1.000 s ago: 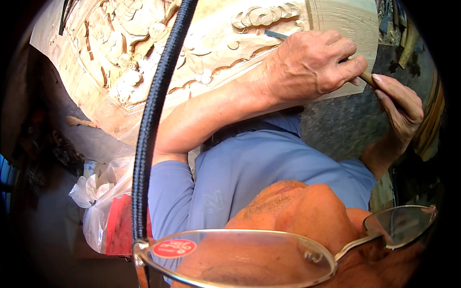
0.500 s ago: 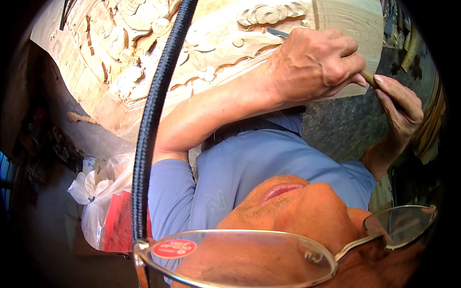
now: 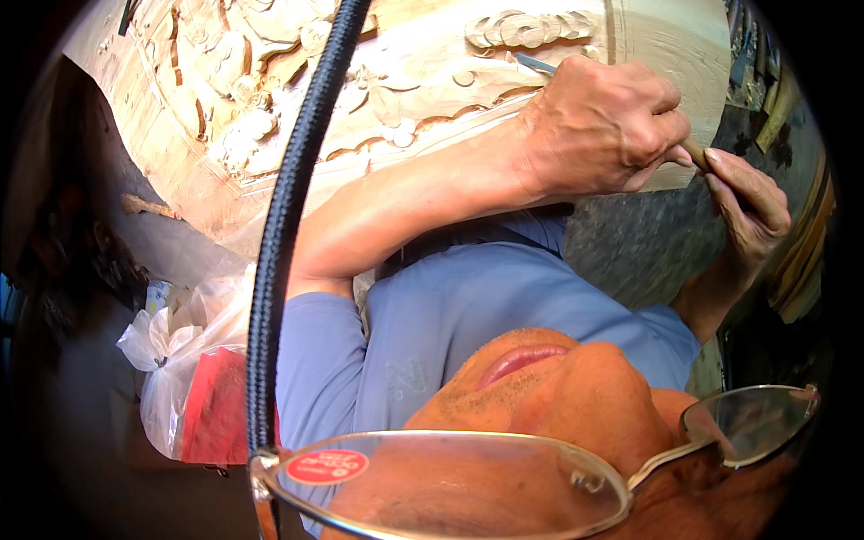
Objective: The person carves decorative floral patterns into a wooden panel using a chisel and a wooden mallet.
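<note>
chisel [image 3: 535, 64] in a two-handed hold over a carved wooden panel [image 3: 414, 99]. left grip [image 3: 612, 121]: clenched round the chisel, knuckles uppermost. right grip [image 3: 749, 193]: just to the right, thumb and fingertips pinched on the butt end of the handle [image 3: 695, 154].

chisel, visible on both sides of the left grip: on its left, a slim, straight, grey-blue metal blade; on its right, a short length of round, brown wooden handle. blade tip above the panel's relief; contact with the wood impossible to tell.

panel: pale yellowish wood, brightly lit, beneath the left grip and far out to its left. above and left of the grip, near the blade, a band of overlapping rounded lobes [image 3: 531, 30]; slightly farther left, a small raised disc [image 3: 464, 78]. level with the left grip, on its left, a scalloped edge [image 3: 445, 122] with brown shadow underneath. well to the left, past a black braided cord [image 3: 292, 180], denser relief with deep dark slots. above and right of the left grip, a plain border [image 3: 670, 49]. right of the right grip, long wooden strips [image 3: 801, 243].
</note>
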`<state>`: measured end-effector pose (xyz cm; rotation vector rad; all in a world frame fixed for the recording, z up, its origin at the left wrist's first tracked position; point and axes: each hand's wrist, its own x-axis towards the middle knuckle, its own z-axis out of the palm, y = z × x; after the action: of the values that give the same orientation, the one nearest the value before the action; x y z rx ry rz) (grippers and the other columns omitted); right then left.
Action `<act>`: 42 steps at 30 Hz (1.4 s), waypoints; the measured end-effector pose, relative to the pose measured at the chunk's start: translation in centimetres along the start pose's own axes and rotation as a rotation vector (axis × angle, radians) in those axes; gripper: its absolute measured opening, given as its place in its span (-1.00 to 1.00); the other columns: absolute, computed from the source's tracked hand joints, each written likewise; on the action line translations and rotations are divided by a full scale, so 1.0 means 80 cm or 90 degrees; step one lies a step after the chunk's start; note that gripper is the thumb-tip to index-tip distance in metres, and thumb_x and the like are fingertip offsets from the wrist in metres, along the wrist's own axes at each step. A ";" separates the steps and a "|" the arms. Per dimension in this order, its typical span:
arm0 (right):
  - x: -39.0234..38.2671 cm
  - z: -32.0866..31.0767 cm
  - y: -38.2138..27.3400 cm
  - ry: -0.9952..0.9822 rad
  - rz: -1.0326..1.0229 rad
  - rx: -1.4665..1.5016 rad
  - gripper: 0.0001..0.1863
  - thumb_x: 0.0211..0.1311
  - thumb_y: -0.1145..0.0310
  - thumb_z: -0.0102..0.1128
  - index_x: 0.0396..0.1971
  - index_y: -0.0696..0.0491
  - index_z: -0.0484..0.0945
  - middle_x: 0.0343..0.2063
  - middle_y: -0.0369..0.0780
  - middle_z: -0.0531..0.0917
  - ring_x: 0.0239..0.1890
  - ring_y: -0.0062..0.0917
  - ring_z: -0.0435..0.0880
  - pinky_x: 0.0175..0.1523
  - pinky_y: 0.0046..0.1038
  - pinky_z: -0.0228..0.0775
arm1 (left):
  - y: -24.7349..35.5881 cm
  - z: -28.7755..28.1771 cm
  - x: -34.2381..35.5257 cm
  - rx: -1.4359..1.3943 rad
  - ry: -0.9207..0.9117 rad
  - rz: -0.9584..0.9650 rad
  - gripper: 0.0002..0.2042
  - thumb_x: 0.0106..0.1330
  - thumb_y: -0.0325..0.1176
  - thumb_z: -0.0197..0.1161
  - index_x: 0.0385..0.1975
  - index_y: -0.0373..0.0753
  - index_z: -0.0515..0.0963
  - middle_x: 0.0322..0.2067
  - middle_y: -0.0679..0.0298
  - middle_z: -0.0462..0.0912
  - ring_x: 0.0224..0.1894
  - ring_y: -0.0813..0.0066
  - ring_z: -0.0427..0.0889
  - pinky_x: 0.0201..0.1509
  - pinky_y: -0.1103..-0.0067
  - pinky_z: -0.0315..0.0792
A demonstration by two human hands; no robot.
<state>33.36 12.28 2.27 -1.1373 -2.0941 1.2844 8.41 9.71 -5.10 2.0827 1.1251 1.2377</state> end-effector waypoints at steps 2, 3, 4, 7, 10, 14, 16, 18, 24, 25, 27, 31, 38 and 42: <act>0.009 0.009 0.002 -0.006 -0.019 0.001 -0.66 0.16 0.75 0.38 -0.04 0.21 0.74 -0.22 -0.10 0.81 -0.52 -0.74 0.58 -0.51 -0.70 0.28 | -0.004 -0.009 -0.005 0.027 0.008 -0.014 -0.76 0.23 -0.12 0.41 -0.52 -0.10 0.58 -0.53 0.39 0.51 -0.44 0.44 0.63 -0.52 0.47 0.49; 0.016 0.014 0.004 -0.011 -0.038 0.036 -0.66 0.16 0.75 0.38 -0.03 0.22 0.74 -0.22 -0.09 0.81 -0.52 -0.74 0.59 -0.51 -0.70 0.29 | -0.005 -0.012 -0.006 0.039 0.011 -0.019 -0.73 0.22 -0.12 0.41 -0.58 -0.12 0.56 -0.54 0.38 0.50 -0.43 0.45 0.63 -0.53 0.46 0.51; 0.015 0.013 0.002 -0.012 -0.028 0.029 -0.66 0.16 0.74 0.38 -0.04 0.23 0.74 -0.22 -0.09 0.81 -0.52 -0.73 0.59 -0.50 -0.69 0.29 | -0.005 -0.012 -0.006 0.037 0.022 -0.010 -0.73 0.21 -0.11 0.41 -0.57 -0.12 0.56 -0.54 0.38 0.50 -0.43 0.44 0.63 -0.53 0.46 0.51; 0.016 0.003 -0.011 -0.022 -0.019 -0.010 -0.67 0.16 0.74 0.38 -0.04 0.24 0.74 -0.22 -0.08 0.81 -0.51 -0.72 0.60 -0.50 -0.69 0.30 | -0.005 -0.009 -0.003 0.031 0.054 0.016 -0.76 0.22 -0.11 0.41 -0.49 -0.11 0.58 -0.53 0.38 0.49 -0.46 0.43 0.62 -0.51 0.48 0.50; 0.014 -0.004 -0.029 -0.017 -0.037 -0.072 -0.67 0.14 0.75 0.39 -0.06 0.24 0.74 -0.23 -0.08 0.81 -0.50 -0.71 0.61 -0.50 -0.68 0.30 | -0.005 -0.003 0.001 0.004 0.056 0.046 -0.79 0.22 -0.11 0.42 -0.36 -0.07 0.62 -0.52 0.39 0.49 -0.47 0.43 0.61 -0.49 0.50 0.48; 0.011 -0.012 -0.040 -0.032 -0.026 -0.096 -0.66 0.11 0.77 0.40 -0.07 0.24 0.74 -0.22 -0.07 0.81 -0.46 -0.70 0.64 -0.47 -0.70 0.32 | -0.001 -0.002 0.004 -0.004 0.047 0.053 -0.73 0.20 -0.03 0.42 -0.33 -0.07 0.62 -0.50 0.39 0.49 -0.46 0.43 0.62 -0.48 0.51 0.48; 0.010 -0.010 -0.042 -0.026 -0.003 -0.086 -0.66 0.12 0.77 0.39 -0.07 0.24 0.74 -0.22 -0.07 0.80 -0.46 -0.71 0.65 -0.46 -0.70 0.33 | 0.000 -0.003 0.004 -0.008 0.041 0.046 -0.72 0.20 -0.01 0.42 -0.33 -0.07 0.62 -0.49 0.39 0.50 -0.45 0.44 0.63 -0.48 0.52 0.48; 0.008 -0.008 -0.036 -0.020 0.005 -0.067 -0.66 0.12 0.77 0.39 -0.07 0.24 0.75 -0.22 -0.08 0.80 -0.46 -0.72 0.64 -0.47 -0.70 0.32 | -0.001 -0.003 0.003 -0.010 0.033 0.038 -0.72 0.21 0.00 0.42 -0.33 -0.07 0.63 -0.49 0.39 0.51 -0.45 0.44 0.63 -0.47 0.52 0.49; 0.006 -0.005 -0.023 -0.007 -0.002 -0.044 -0.67 0.12 0.76 0.40 -0.07 0.24 0.75 -0.23 -0.11 0.80 -0.48 -0.74 0.61 -0.48 -0.70 0.30 | -0.001 -0.001 0.002 0.026 0.052 0.020 -0.70 0.26 0.01 0.38 -0.49 -0.08 0.61 -0.52 0.41 0.51 -0.39 0.49 0.64 -0.52 0.53 0.52; 0.006 -0.005 -0.023 -0.009 0.001 -0.038 -0.67 0.12 0.76 0.40 -0.08 0.24 0.75 -0.22 -0.11 0.81 -0.48 -0.74 0.61 -0.47 -0.70 0.31 | 0.000 0.000 0.001 0.017 0.051 0.015 -0.72 0.24 0.00 0.40 -0.47 -0.07 0.62 -0.52 0.41 0.52 -0.42 0.48 0.64 -0.51 0.52 0.51; 0.004 -0.002 -0.020 0.001 -0.004 -0.036 -0.67 0.12 0.77 0.40 -0.08 0.24 0.75 -0.23 -0.11 0.80 -0.47 -0.73 0.61 -0.47 -0.70 0.32 | 0.000 0.001 0.000 -0.001 0.048 0.006 -0.75 0.21 -0.02 0.45 -0.41 -0.04 0.65 -0.51 0.42 0.55 -0.47 0.45 0.63 -0.50 0.52 0.48; 0.008 0.001 -0.017 0.000 -0.022 -0.030 -0.67 0.11 0.79 0.40 -0.09 0.25 0.75 -0.23 -0.08 0.80 -0.47 -0.72 0.63 -0.47 -0.69 0.34 | -0.001 -0.004 -0.001 0.013 0.043 -0.005 -0.76 0.19 -0.03 0.46 -0.42 -0.04 0.66 -0.53 0.42 0.55 -0.48 0.46 0.63 -0.51 0.52 0.48; 0.017 0.021 -0.010 0.006 -0.030 -0.001 -0.69 0.15 0.75 0.39 -0.07 0.27 0.74 -0.22 -0.07 0.81 -0.48 -0.70 0.64 -0.48 -0.67 0.38 | -0.003 -0.009 -0.005 0.018 0.047 -0.030 -0.78 0.13 -0.09 0.47 -0.53 -0.04 0.63 -0.59 0.42 0.52 -0.52 0.45 0.62 -0.55 0.50 0.46; 0.021 0.011 -0.012 -0.016 -0.015 0.002 -0.67 0.16 0.74 0.40 -0.06 0.22 0.75 -0.23 -0.10 0.81 -0.50 -0.73 0.62 -0.49 -0.68 0.33 | -0.007 -0.011 -0.005 0.034 0.091 -0.015 -0.76 0.12 -0.09 0.46 -0.57 -0.06 0.60 -0.59 0.41 0.50 -0.52 0.43 0.62 -0.54 0.49 0.46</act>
<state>31.39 12.98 2.58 -1.0959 -2.1167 1.2979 7.33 9.63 -5.29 2.0395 1.2547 1.3783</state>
